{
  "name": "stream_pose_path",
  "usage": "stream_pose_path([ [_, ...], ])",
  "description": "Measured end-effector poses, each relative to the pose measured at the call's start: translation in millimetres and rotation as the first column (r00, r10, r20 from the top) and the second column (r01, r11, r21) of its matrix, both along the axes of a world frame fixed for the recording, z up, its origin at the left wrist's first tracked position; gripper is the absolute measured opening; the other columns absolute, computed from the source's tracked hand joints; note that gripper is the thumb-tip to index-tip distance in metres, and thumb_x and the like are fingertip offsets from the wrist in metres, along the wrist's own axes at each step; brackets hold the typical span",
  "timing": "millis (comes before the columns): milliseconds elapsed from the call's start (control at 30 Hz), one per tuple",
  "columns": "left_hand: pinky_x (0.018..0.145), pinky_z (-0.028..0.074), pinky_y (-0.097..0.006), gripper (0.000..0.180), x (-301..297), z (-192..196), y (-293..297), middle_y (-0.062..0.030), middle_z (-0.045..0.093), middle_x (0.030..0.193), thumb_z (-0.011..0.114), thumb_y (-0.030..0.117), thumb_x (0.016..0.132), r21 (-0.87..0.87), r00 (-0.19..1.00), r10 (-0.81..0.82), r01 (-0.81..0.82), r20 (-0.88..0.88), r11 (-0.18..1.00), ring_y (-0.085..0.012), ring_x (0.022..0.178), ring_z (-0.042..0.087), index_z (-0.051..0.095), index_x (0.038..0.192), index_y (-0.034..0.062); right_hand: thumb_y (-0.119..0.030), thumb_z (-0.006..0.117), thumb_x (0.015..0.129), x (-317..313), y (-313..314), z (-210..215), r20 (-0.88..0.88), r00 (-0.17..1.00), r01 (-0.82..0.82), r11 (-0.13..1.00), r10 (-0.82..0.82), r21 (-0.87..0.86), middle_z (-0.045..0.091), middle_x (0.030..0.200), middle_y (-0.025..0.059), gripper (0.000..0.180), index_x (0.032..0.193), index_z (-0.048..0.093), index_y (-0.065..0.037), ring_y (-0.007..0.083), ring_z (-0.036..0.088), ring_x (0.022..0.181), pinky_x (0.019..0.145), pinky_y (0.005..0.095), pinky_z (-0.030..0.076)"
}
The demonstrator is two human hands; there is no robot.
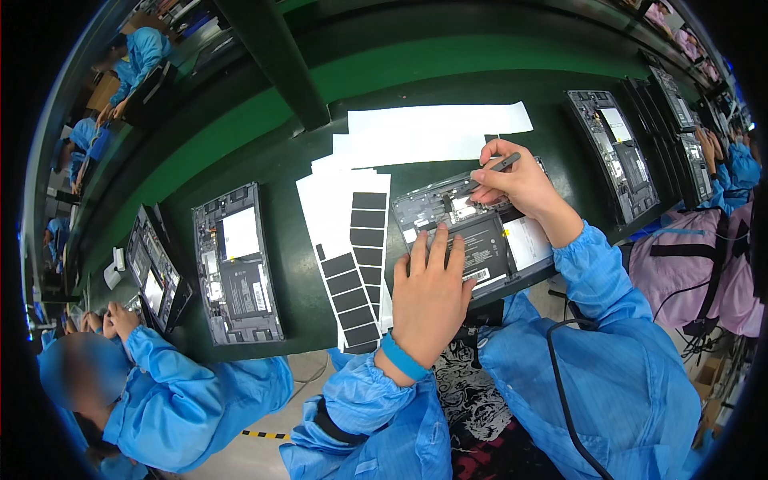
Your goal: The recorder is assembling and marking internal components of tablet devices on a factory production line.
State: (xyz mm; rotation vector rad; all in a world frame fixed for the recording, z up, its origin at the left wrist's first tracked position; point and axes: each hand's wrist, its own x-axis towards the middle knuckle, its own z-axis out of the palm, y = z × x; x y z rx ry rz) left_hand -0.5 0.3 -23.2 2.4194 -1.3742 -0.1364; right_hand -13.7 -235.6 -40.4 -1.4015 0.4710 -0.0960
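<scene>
An opened laptop base (500,282) lies on the bench before me, its battery, boards and a white panel exposed. My left hand (432,296) rests flat on its near left part, fingers slightly apart over the black battery, and holds nothing. A blue band circles that wrist. Between the thumb and fingers of my right hand (520,180) is a dark slim tool (506,162), slanted like a pen, over the far part of the laptop base. Its tip is hidden by my fingers, so its exact kind cannot be made out.
Left of the laptop lie sheets of black rectangular stickers (346,292). White paper strips (440,128) lie beyond. Other opened laptop bases stand at left (236,264) and right (612,152). A co-worker's blue sleeve (176,400) is at left. A green post (276,64) rises behind.
</scene>
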Motion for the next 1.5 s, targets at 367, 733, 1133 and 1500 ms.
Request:
stream_pose_path([
  [367, 0.096, 0.04, -0.044, 0.055, -1, -2, -1, -0.015, 0.049, 0.137, 0.069, 0.03, 0.083, 0.014, 1.0, 0.01, -0.01, 0.013, 1.0, -0.0331, 0.125, 0.047, 0.053, 0.13, 0.0049, -0.011, 0.07, 0.087, 4, -4, 6, 0.011, 0.995, -0.096, 0.995, 0.096, -0.006, 0.069, 0.077, 0.0092, 0.024, 0.098, 0.05, -0.005, 0.0143, 0.07, 0.067, 0.055, 0.0208, 0.056],
  [733, 0.096, 0.041, -0.043, 0.056, -1, -3, -2, -0.0138, 0.049, 0.138, 0.068, 0.03, 0.083, 0.03, 1.0, 0.018, -0.018, 0.015, 0.999, -0.0327, 0.125, 0.047, 0.053, 0.131, 0.0057, -0.013, 0.069, 0.089, 12, -13, 6, -0.059, 0.987, -0.159, 0.978, 0.152, -0.136, 0.069, 0.07, 0.008, 0.023, 0.095, 0.047, -0.007, 0.0084, 0.066, 0.059, 0.051, 0.0181, 0.05],
  [1133, 0.098, 0.038, -0.045, 0.063, 3, -5, -19, -0.0177, 0.047, 0.138, 0.073, 0.034, 0.078, -0.032, 0.998, 0.057, -0.057, 0.005, 0.998, -0.0332, 0.126, 0.044, 0.052, 0.128, 0.0014, -0.014, 0.068, 0.089, 11, -9, 8, -0.065, 0.989, -0.142, 0.978, 0.133, -0.156, 0.069, 0.069, 0.0084, 0.024, 0.092, 0.045, -0.009, 0.0077, 0.065, 0.057, 0.046, 0.0201, 0.048],
  [1500, 0.107, 0.028, -0.055, 0.071, 10, -13, -27, -0.0177, 0.045, 0.141, 0.07, 0.04, 0.079, -0.006, 0.996, 0.019, -0.018, 0.09, 1.0, -0.0327, 0.134, 0.037, 0.047, 0.135, 0.0028, -0.016, 0.069, 0.089, 10, -10, 6, -0.06, 0.988, -0.15, 0.975, 0.142, -0.163, 0.069, 0.069, 0.0073, 0.025, 0.092, 0.046, -0.009, 0.008, 0.066, 0.058, 0.048, 0.0198, 0.049],
])
